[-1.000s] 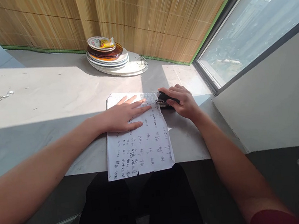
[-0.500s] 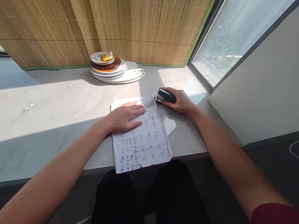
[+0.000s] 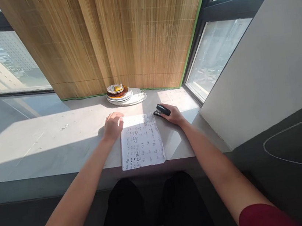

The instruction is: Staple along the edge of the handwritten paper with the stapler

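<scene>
Handwritten paper sheets (image 3: 142, 143) lie on the sill, their lower edge reaching slightly past its front. At their upper left corner is my left hand (image 3: 112, 127), its thumb apart from the bent fingers and close to the paper's edge; nothing shows between them. My right hand (image 3: 174, 114) is wrapped round a black stapler (image 3: 163, 110). The stapler's nose points left, right beside the upper right corner of the sheets. Whether any paper sits between its jaws cannot be made out.
A stack of plates (image 3: 119, 95) with a small yellow packet (image 3: 118, 88) on top stands behind the paper, against a bamboo blind (image 3: 124, 38). White scraps (image 3: 64, 127) lie to the left. A wall (image 3: 252, 77) and window bound the right side.
My left hand has lifted off the middle of the paper and moved to its upper left edge. My right hand still holds the stapler by the corner. The view has tilted upward.
</scene>
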`<act>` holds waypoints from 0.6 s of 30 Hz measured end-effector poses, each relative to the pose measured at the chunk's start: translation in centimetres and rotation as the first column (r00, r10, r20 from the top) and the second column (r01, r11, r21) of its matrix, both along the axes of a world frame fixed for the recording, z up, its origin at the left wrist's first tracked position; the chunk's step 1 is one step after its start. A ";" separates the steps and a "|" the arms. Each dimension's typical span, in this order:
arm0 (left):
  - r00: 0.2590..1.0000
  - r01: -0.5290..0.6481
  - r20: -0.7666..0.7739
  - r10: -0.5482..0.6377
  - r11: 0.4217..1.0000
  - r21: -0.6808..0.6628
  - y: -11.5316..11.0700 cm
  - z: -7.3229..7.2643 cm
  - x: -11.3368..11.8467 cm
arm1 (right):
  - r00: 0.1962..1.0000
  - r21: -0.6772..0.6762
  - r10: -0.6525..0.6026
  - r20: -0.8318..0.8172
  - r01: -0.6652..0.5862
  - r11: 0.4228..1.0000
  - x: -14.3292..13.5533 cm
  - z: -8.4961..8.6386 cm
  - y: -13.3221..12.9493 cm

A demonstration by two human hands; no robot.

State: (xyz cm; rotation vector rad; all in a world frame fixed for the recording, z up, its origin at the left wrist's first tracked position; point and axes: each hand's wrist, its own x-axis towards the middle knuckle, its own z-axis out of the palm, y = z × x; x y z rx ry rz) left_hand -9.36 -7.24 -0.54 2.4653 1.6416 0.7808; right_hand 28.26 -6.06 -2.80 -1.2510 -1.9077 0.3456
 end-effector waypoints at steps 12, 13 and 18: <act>0.848 -0.513 -0.277 0.453 0.832 -0.211 -6.7 -2.7 -8.9 | 0.961 -0.028 -0.257 0.103 0.261 0.965 -1.0 0.5 -0.5; 0.837 -0.532 -0.281 0.470 0.820 -0.210 -6.5 -2.8 -8.7 | 0.945 -0.026 -0.313 0.090 0.317 0.948 -1.7 0.7 -1.1; 0.815 -0.561 -0.296 0.498 0.806 -0.189 -5.8 -2.9 -8.2 | 0.883 0.070 -0.459 -0.098 0.466 0.882 -9.2 1.5 -6.0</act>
